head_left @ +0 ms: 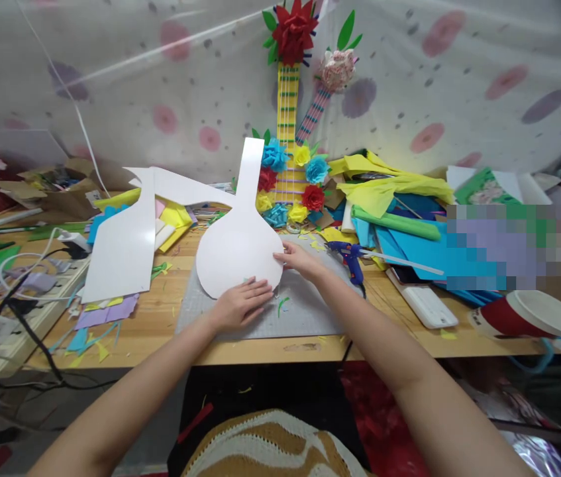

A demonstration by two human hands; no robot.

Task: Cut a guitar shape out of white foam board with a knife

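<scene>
A white guitar-shaped cutout (235, 252), with a round body and a long straight neck, lies on the grey cutting mat (314, 305). My left hand (244, 303) rests flat on the lower edge of the body, fingers stretched out. On the right side, my right hand (301, 260) pinches the cutout's rim between thumb and fingers. Just beyond that hand is a blue glue gun (348, 255) with a glue stick in its back. Behind the neck stands a yellow paper guitar (287, 119) trimmed with red, blue and yellow paper flowers.
White board offcuts (124, 252) lie at the left near a power strip (32, 324) with tangled cords. Crepe paper (384, 185) and blue sheets (409, 245) pile up at the right. A white power bank (426, 306) and a paper cup (506, 315) sit near the front edge.
</scene>
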